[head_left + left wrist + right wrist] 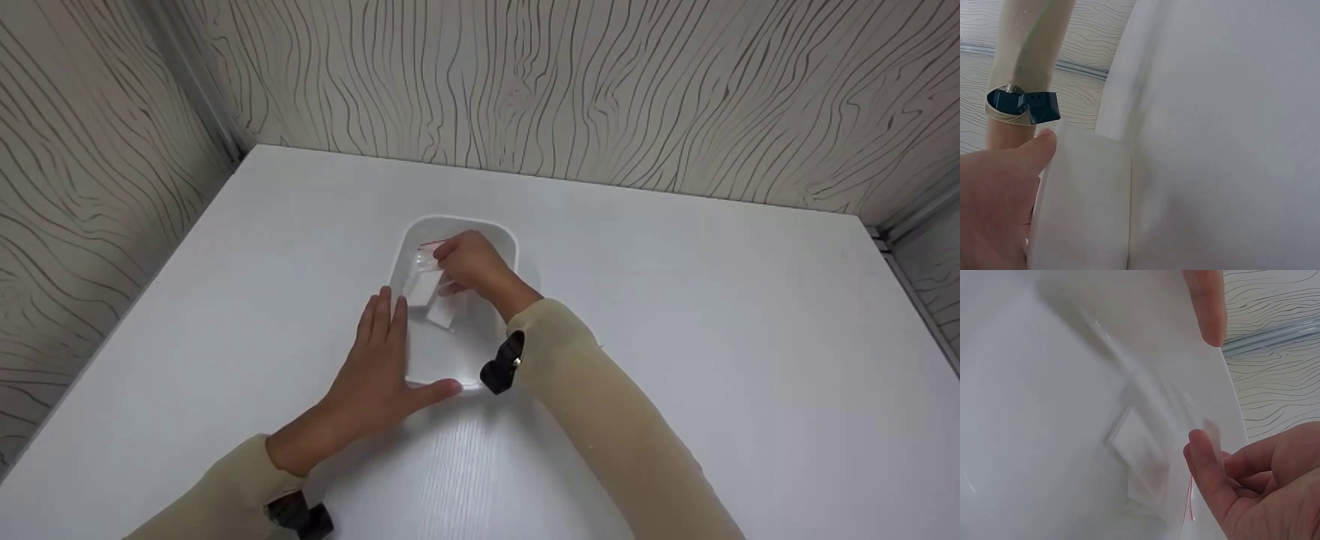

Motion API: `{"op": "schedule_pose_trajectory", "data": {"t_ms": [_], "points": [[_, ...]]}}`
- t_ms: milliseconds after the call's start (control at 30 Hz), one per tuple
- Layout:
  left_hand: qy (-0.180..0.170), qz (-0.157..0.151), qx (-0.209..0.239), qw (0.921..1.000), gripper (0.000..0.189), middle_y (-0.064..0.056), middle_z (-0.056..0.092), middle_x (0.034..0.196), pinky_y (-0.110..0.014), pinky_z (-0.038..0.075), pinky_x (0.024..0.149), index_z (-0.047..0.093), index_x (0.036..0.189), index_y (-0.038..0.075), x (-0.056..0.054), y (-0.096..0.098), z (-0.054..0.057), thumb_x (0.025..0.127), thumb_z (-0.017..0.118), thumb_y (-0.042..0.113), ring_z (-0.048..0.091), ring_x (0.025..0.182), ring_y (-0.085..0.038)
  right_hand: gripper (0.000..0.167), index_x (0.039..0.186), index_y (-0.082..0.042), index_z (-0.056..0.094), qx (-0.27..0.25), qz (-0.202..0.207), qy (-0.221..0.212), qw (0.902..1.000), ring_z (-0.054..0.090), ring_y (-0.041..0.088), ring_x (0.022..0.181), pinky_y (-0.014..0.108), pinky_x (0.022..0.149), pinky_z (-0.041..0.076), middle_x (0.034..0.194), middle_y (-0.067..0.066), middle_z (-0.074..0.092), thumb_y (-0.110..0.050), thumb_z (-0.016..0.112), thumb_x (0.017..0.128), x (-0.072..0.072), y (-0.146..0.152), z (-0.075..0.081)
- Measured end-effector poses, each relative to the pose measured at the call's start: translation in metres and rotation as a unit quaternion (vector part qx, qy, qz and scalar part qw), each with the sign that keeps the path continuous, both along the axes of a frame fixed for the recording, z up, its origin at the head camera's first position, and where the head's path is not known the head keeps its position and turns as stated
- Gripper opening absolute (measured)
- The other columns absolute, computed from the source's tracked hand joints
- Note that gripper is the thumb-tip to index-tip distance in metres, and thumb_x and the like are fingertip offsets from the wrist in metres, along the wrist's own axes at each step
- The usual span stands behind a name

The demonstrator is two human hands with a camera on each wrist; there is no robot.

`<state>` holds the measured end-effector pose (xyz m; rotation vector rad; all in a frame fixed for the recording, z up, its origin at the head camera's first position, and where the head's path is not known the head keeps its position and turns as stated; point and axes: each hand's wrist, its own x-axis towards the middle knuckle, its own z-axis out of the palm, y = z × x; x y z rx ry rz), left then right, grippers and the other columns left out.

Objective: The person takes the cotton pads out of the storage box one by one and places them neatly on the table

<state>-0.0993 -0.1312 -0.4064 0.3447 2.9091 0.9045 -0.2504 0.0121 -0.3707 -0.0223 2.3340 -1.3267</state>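
A white rectangular tray (pixel 459 222) sits in the middle of a white table (pixel 675 315). My left hand (pixel 375 364) lies with straight fingers against the tray's left wall and its thumb along the near rim. My right hand (pixel 466 260) reaches into the tray and pinches the red-striped top of a clear zip bag (pixel 433 291) with a white flat piece inside. The right wrist view shows the bag (pixel 1143 458) hanging against the tray floor from my fingers (pixel 1207 461). In the left wrist view my left hand (pixel 994 202) presses the tray wall (pixel 1086 208).
Wood-grain panels (pixel 525 82) close off the table at the back and on the left. A metal rail (pixel 911 277) runs along the right edge. Black camera mounts sit on my right wrist (pixel 501 366) and left wrist (pixel 300 517).
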Motion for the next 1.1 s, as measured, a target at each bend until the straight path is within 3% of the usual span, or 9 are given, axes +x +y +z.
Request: {"op": "schedule_pose_trajectory", "data": {"t_ms": [300,533,767,1100], "points": [[0.002,0.000,-0.002,1.0000,0.126,-0.031,-0.002,0.166,-0.055,0.019,0.121,0.013,0.157,-0.012,-0.001,0.000,0.001,0.081,0.071,0.070,-0.005,0.154,-0.045,0.031,0.131,0.003,0.066,-0.002,-0.004,0.007,1.0000,0.064,0.020,0.096,0.031,0.077,0.060,0.128,0.015,0.063,-0.002,0.057,0.101,-0.002,0.005,0.006],[0.003,0.004,-0.004,1.0000,0.127,-0.029,0.000,0.166,-0.057,0.024,0.119,0.015,0.158,-0.011,-0.004,0.000,-0.001,0.080,0.070,0.073,-0.002,0.154,-0.045,0.029,0.128,0.000,0.068,0.001,-0.019,0.005,0.9998,0.065,0.020,0.095,0.029,0.076,0.060,0.124,0.013,0.065,-0.003,0.060,0.100,-0.006,0.015,0.011],[0.010,-0.001,0.003,0.9999,0.126,-0.031,0.002,0.166,-0.058,0.025,0.118,0.016,0.157,-0.012,-0.004,-0.001,-0.002,0.081,0.071,0.071,-0.001,0.154,-0.046,0.027,0.125,-0.003,0.069,-0.025,-0.021,0.002,0.9995,0.066,0.021,0.098,0.031,0.079,0.059,0.122,0.012,0.066,-0.005,0.062,0.100,-0.005,0.027,0.019],[0.007,-0.001,0.007,1.0000,0.126,-0.030,0.001,0.166,-0.059,0.027,0.117,0.016,0.157,-0.012,-0.008,-0.003,-0.003,0.080,0.073,0.070,-0.001,0.153,-0.046,0.023,0.120,-0.006,0.071,-0.072,-0.033,0.000,0.9968,0.066,0.019,0.090,0.029,0.076,0.059,0.113,0.010,0.068,-0.004,0.061,0.100,0.000,0.032,0.026]]}}
